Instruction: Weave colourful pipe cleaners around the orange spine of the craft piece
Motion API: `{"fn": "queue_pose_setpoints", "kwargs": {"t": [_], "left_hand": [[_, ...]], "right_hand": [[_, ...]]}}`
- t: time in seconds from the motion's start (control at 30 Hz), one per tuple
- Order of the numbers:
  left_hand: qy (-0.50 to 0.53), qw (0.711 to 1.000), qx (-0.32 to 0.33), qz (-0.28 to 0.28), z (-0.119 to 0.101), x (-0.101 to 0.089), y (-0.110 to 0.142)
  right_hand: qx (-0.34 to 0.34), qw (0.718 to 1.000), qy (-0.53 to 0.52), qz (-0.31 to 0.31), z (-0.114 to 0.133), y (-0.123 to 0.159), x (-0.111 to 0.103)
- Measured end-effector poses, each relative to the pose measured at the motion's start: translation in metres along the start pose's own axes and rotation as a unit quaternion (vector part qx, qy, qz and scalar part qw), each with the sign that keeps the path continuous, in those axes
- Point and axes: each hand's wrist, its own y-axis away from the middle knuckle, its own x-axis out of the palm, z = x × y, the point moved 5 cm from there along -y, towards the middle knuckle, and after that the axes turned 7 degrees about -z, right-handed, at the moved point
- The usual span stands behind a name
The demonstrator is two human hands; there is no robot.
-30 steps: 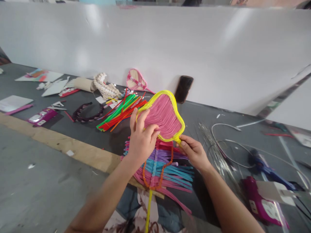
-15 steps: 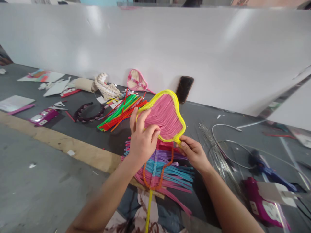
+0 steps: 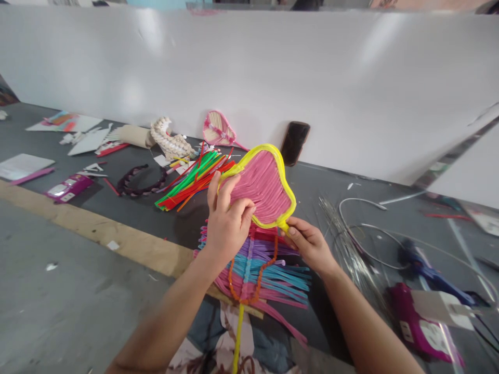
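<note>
Both forearms entered from the bottom of the view and converged on the work. The left hand (image 3: 226, 226) was raised with its back to the camera, wrist roughly in line with the forearm. It was partly closed on the left side of a yellow-rimmed pink panel (image 3: 267, 187): two fingers reached up over the upper-left edge, while thumb and forefinger met near the lower edge. Whether a strand was pinched between them could not be determined. The right hand (image 3: 312, 244) came in from the lower right, thumb and forefinger closed on the short yellow handle (image 3: 284, 226), the remaining fingers curled beneath.

The panel was held above the dark table (image 3: 312, 182), its ribbed pink face turned towards the camera. Its handle pointed down and to the right; its long axis ran obliquely from there to the upper left. The ribs slanted across the face, bending near its middle.

Below the panel lay rows of coloured strips (image 3: 288, 283), pink, blue, purple and red, with an orange cord (image 3: 260, 280) looped over them. A bundle of green and red stems (image 3: 195, 182) lay to the left. Beyond the panel, a phone (image 3: 295, 143) leaned against the white partition (image 3: 249, 67). Loose wires (image 3: 353, 249) lay to the right.
</note>
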Motion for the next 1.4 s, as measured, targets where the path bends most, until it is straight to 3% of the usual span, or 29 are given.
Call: {"fn": "queue_pose_setpoints", "kwargs": {"t": [0.8, 0.93, 1.07, 1.17, 1.3, 1.4], "left_hand": [[-0.013, 0.999, 0.051, -0.013, -0.011, -0.011, -0.002], [0.003, 0.999, 0.038, 0.013, -0.004, -0.008, -0.001], [0.026, 0.999, 0.034, 0.028, 0.003, -0.012, 0.005], [0.031, 0.998, 0.026, 0.038, 0.009, -0.02, 0.02], [0.04, 0.994, 0.013, 0.096, 0.014, -0.033, 0.055], [0.043, 0.988, 0.012, 0.148, 0.016, -0.047, 0.088]], "right_hand": [[-0.024, 0.999, 0.034, 0.013, 0.004, -0.001, 0.004], [-0.04, 0.998, 0.038, -0.019, 0.007, -0.002, -0.003], [-0.084, 0.987, 0.109, -0.086, 0.015, -0.004, -0.023], [-0.138, 0.95, 0.235, -0.154, 0.023, -0.005, -0.041], [-0.202, 0.829, 0.479, -0.206, 0.028, -0.007, -0.056], [-0.184, 0.76, 0.591, -0.197, 0.021, -0.013, -0.064]]}}
